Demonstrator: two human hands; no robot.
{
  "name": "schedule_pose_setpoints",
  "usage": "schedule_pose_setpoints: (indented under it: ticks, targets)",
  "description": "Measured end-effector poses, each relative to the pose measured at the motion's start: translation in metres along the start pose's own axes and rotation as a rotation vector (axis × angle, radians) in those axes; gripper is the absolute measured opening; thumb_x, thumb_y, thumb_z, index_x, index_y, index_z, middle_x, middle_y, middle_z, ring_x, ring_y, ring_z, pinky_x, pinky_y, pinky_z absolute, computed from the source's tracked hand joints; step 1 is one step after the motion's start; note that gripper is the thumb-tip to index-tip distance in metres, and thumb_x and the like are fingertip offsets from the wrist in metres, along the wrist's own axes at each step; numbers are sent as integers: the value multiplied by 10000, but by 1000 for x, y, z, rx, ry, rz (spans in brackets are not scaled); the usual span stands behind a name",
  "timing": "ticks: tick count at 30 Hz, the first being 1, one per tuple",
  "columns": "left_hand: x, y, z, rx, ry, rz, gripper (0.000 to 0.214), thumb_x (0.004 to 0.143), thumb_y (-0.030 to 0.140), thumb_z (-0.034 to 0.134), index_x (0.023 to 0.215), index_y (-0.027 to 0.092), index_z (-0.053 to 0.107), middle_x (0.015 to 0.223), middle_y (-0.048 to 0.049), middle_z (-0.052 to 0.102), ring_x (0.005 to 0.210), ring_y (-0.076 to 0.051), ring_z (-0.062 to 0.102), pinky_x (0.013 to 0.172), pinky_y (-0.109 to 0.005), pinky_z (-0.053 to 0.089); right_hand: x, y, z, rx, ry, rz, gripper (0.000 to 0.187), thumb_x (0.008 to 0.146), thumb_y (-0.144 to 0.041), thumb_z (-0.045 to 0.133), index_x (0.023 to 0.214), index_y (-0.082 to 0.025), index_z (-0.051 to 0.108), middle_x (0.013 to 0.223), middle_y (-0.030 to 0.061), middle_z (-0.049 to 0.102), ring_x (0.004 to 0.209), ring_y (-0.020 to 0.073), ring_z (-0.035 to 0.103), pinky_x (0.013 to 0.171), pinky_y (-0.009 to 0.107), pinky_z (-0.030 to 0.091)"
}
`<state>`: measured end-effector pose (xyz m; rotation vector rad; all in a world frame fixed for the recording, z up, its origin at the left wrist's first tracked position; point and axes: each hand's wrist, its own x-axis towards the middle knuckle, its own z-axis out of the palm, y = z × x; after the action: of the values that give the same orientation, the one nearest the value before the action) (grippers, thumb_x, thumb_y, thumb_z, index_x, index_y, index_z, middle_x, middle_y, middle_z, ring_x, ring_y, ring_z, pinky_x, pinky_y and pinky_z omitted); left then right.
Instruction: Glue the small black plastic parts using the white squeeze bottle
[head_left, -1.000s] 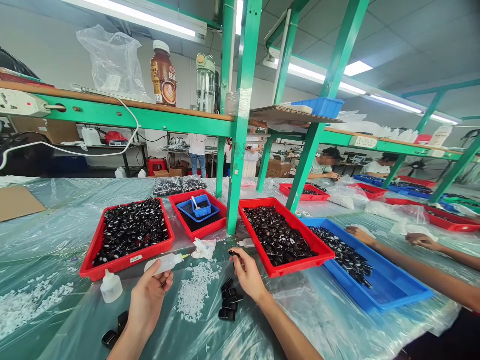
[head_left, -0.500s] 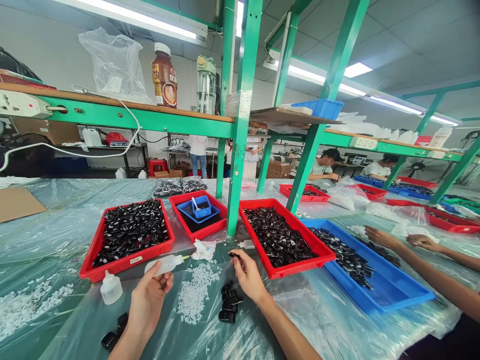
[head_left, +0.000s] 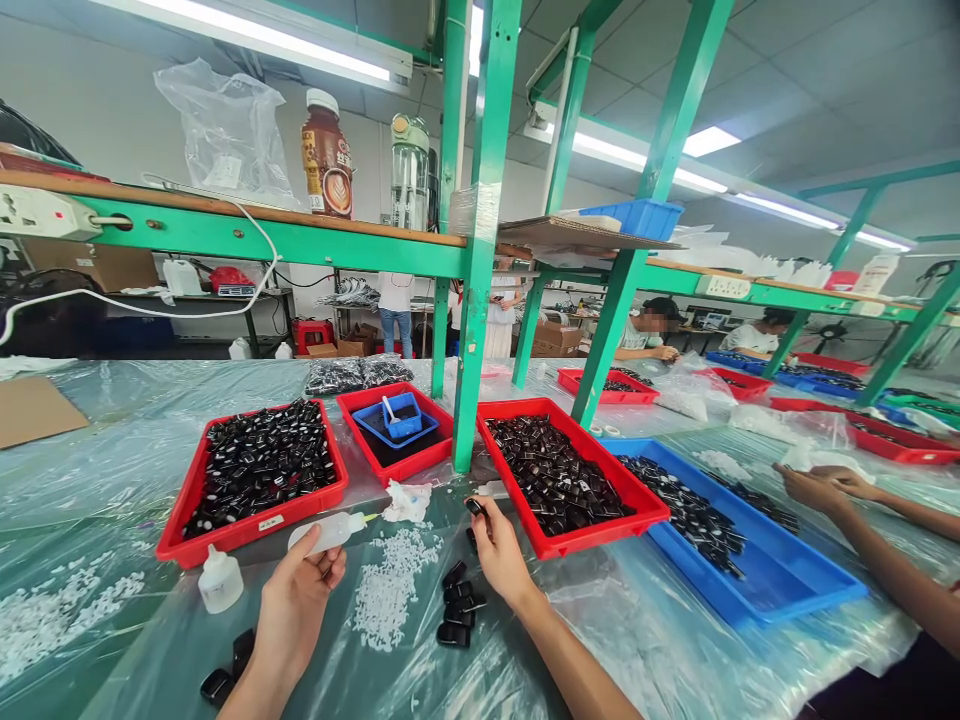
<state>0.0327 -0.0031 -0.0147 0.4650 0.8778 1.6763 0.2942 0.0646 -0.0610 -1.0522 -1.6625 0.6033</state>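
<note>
My left hand (head_left: 302, 585) is closed around a translucent squeeze bottle (head_left: 330, 532), its thin yellowish tip pointing right towards a crumpled white tissue (head_left: 407, 502). Between the thumb and fingers of my right hand (head_left: 499, 552) is a small black plastic piece (head_left: 474, 507), held above the table. Several similar black pieces (head_left: 459, 608) lie in a row below that hand. A heap of small white bits (head_left: 391, 590) spreads between my two hands. Beside my left hand stands a small white dropper bottle (head_left: 220, 580). Two more black pieces (head_left: 218, 686) lie by my left forearm, partly hidden.
Red trays of black pieces stand left (head_left: 169, 535) and right (head_left: 551, 545), with a smaller red tray (head_left: 390, 470) holding a blue scoop box behind. A blue tray (head_left: 787, 600) is at right, near a co-worker's hands (head_left: 817, 488). A green post (head_left: 469, 380) rises ahead.
My right hand has shifted slightly right, and the black piece in it is turned. My left hand holds still with the bottle. The co-worker's hands have moved right, closer together.
</note>
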Motion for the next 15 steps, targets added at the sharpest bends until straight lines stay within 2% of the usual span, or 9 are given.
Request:
schedule_pose_setpoints:
  ticks: [9, 15]
  targets:
    - [-1, 1, 2, -9, 16, 12, 360, 612, 415, 848, 737, 182, 603, 658, 6, 523, 589, -139, 465, 503, -269, 423, 0, 0, 0, 9, 7, 10, 364, 1027, -414, 383, 1209, -184, 598, 885, 61, 635, 802, 198, 602, 722, 293, 524]
    - [0, -1, -1, 3, -11, 5, 373, 625, 435, 850, 762, 182, 612, 682, 1, 531, 605, -141, 464, 505, -266, 435, -1, 2, 1, 8, 16, -14, 368, 1027, -406, 393, 1217, -172, 605, 856, 56, 632, 769, 192, 592, 722, 299, 526]
